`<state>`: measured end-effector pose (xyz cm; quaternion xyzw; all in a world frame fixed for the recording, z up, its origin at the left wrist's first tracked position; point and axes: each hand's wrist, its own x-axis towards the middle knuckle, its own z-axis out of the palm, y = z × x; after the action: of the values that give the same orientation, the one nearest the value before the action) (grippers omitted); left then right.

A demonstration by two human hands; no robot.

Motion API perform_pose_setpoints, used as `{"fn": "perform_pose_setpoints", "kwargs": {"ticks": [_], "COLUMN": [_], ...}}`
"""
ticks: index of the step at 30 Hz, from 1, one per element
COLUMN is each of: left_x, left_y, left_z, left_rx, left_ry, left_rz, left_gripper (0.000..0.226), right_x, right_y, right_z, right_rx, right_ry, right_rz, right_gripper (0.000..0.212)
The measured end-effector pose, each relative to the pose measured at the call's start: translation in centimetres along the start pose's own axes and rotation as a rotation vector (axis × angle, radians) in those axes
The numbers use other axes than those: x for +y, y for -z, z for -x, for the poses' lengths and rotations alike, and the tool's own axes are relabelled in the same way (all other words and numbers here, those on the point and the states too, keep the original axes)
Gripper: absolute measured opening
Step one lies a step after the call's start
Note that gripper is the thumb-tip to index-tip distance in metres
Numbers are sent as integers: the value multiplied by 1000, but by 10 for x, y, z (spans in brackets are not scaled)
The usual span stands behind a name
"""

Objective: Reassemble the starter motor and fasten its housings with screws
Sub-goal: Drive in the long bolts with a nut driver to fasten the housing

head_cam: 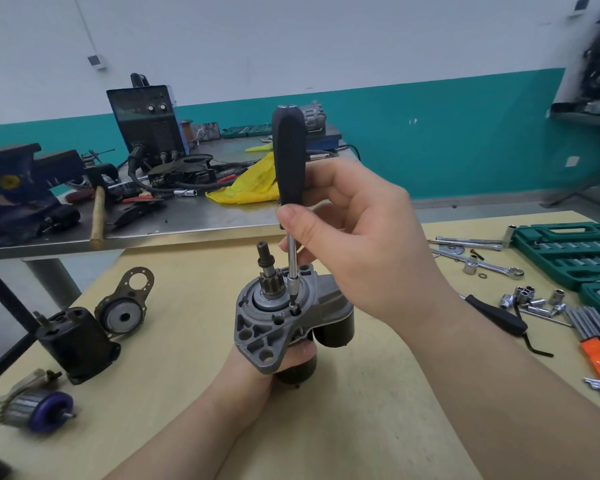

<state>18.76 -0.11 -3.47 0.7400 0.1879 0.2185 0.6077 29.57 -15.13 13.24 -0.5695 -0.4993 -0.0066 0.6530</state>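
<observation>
The starter motor (257,332) stands upright at the centre of the wooden table, its grey aluminium nose housing on top and the pinion shaft (266,268) sticking up. My left hand (257,368) grips the motor from below, mostly hidden under the housing. My right hand (354,230) holds a black-handled screwdriver (289,161) upright, thumb and fingers pinching the lower handle. Its chrome bit sits in a screw (294,308) on the housing face, right of the pinion.
A black motor casing (77,344), an end plate with bearing (127,306) and an armature (39,408) lie at the left. Loose sockets (530,299), wrenches, hex keys (596,327) and green socket cases (568,251) fill the right. A cluttered metal bench (174,216) stands behind.
</observation>
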Motion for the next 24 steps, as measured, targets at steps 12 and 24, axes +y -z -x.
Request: {"fn": "perform_pose_setpoints", "kwargs": {"ticks": [12,24], "left_x": [14,27], "left_y": [-13,-11], "left_z": [-13,-4], "left_rx": [-24,-51], "left_ry": [-95,-82], "left_rz": [232,152], "left_gripper": [82,66], "right_x": [-5,-23], "right_y": [-12,-29], "right_z": [-13,-23], "right_rx": [-36,114], "right_ry": [179,169], "right_rz": [105,81], "right_gripper": [82,36]}}
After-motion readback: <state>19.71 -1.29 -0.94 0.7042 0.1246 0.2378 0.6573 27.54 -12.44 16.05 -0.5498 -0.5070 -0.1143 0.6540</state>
